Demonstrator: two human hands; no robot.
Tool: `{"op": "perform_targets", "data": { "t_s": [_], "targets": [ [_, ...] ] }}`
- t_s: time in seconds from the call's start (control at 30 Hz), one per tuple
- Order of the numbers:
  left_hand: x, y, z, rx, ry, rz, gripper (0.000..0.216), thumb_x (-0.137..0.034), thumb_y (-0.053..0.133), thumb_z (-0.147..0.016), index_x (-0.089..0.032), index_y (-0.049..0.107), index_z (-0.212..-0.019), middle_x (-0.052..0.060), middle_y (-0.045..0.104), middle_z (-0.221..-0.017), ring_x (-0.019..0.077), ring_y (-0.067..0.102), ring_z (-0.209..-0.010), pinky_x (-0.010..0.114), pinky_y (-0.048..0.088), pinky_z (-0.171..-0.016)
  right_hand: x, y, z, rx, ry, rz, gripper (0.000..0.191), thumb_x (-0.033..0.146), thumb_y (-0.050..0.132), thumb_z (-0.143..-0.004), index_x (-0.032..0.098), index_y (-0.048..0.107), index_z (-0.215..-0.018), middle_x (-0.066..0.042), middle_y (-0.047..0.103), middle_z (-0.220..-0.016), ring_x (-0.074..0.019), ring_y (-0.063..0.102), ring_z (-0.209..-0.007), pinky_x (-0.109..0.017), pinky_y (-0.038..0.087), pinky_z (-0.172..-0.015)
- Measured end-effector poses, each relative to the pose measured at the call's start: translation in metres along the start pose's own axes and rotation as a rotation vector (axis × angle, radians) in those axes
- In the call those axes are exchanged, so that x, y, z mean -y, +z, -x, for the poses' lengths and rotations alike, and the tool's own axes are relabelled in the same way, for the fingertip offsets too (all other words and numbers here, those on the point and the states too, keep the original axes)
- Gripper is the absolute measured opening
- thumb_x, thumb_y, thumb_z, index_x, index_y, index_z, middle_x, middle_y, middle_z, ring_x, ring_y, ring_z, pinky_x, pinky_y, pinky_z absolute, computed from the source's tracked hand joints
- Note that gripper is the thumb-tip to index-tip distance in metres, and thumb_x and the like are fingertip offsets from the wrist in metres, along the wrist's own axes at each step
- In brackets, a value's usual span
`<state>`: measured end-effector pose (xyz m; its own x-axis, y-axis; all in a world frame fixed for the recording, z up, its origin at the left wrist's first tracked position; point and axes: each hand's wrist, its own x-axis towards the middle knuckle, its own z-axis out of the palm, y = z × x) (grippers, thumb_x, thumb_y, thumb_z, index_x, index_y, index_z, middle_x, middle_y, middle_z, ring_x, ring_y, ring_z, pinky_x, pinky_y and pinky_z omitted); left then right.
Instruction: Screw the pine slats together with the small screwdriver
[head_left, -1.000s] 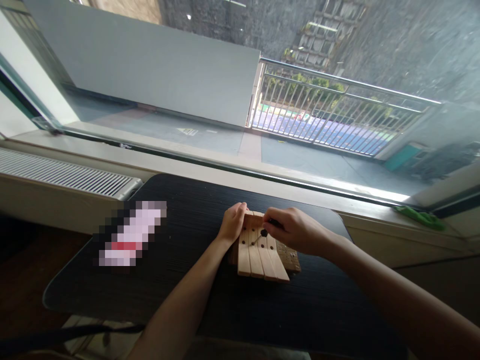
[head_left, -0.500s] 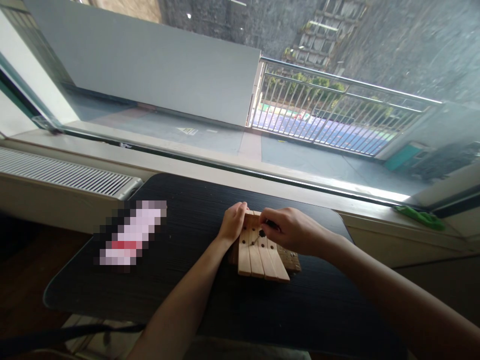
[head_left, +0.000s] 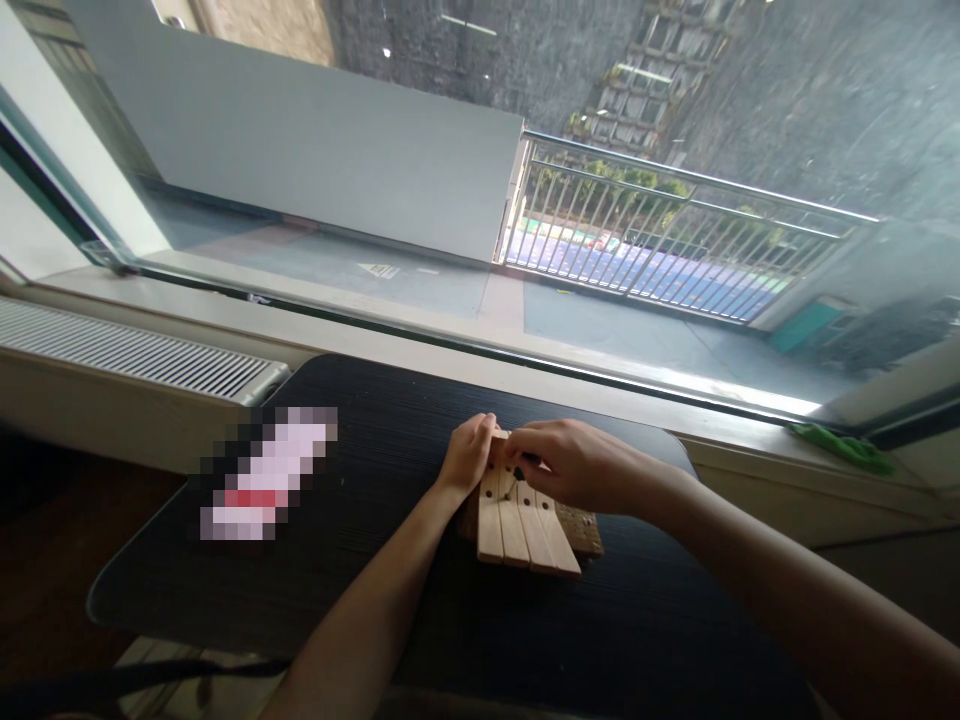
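Several pale wooden slats [head_left: 514, 545] lie side by side in a fan, with dark holes across them. Beneath them, at the right, a rougher brown wooden block [head_left: 589, 532] sticks out. My left hand [head_left: 469, 455] is closed around the far left edge of the wooden piece. Over the slats, my right hand [head_left: 559, 460] pinches what looks like a small screwdriver [head_left: 519, 475] with a black handle. Its thin shaft slants down to a hole in the second slat from the left. My fingers hide most of the handle and the far ends of the slats.
The dark table [head_left: 360, 430] stands against the window sill [head_left: 420, 345]. A blurred-out pink and white item [head_left: 274, 465] lies on its left side. A white radiator [head_left: 150, 345] is at the left, and a green cloth [head_left: 840, 447] rests on the sill at the right.
My right hand has shifted slightly left over the slats, and the black handle has tilted a little with it. My left hand keeps its hold. The whole view has moved slightly.
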<state>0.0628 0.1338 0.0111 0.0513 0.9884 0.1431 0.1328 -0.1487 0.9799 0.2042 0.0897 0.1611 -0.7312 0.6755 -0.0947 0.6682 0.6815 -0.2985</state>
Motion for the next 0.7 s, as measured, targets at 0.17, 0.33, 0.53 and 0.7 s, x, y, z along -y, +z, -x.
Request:
{"op": "perform_targets", "data": {
  "t_s": [0.17, 0.33, 0.53, 0.7],
  "targets": [
    [0.0, 0.0, 0.0, -0.004, 0.0, 0.0, 0.042, -0.047, 0.033, -0.091, -0.02, 0.052, -0.066, 0.0, 0.054, -0.062, 0.0173, 0.052, -0.065, 0.029, 0.039, -0.063, 0.005, -0.003, 0.001, 0.026, -0.012, 0.025, 0.018, 0.011, 0.047, -0.089, 0.017, 0.063, -0.095, -0.004, 0.066, -0.088, -0.0132, 0.055, -0.07, -0.026, 0.037, -0.063],
    [0.0, 0.001, 0.0, -0.007, 0.007, 0.003, 0.041, -0.046, 0.033, -0.091, -0.02, 0.052, -0.066, -0.001, 0.054, -0.061, 0.0165, 0.051, -0.063, 0.028, 0.039, -0.061, 0.007, -0.004, 0.005, 0.078, 0.067, 0.128, 0.018, 0.014, 0.05, -0.085, 0.017, 0.061, -0.1, -0.006, 0.066, -0.09, -0.0153, 0.056, -0.068, -0.028, 0.034, -0.057],
    [0.001, 0.001, -0.001, -0.018, 0.009, -0.012, 0.042, -0.048, 0.033, -0.09, -0.02, 0.052, -0.065, 0.0, 0.054, -0.061, 0.0172, 0.051, -0.063, 0.029, 0.038, -0.06, 0.016, -0.013, 0.005, 0.137, 0.086, 0.282, 0.024, 0.003, 0.051, -0.084, 0.018, 0.063, -0.1, -0.007, 0.066, -0.081, -0.0156, 0.056, -0.056, -0.031, 0.031, -0.049],
    [0.0, 0.0, 0.0, -0.01, 0.004, -0.018, 0.043, -0.048, 0.032, -0.09, -0.02, 0.053, -0.065, 0.001, 0.055, -0.061, 0.0176, 0.052, -0.063, 0.029, 0.038, -0.061, 0.022, -0.016, 0.0, 0.221, -0.042, 0.507, 0.034, -0.003, 0.053, -0.084, 0.013, 0.063, -0.112, -0.009, 0.07, -0.087, -0.018, 0.063, -0.064, -0.03, 0.029, -0.048]
  ]
}}
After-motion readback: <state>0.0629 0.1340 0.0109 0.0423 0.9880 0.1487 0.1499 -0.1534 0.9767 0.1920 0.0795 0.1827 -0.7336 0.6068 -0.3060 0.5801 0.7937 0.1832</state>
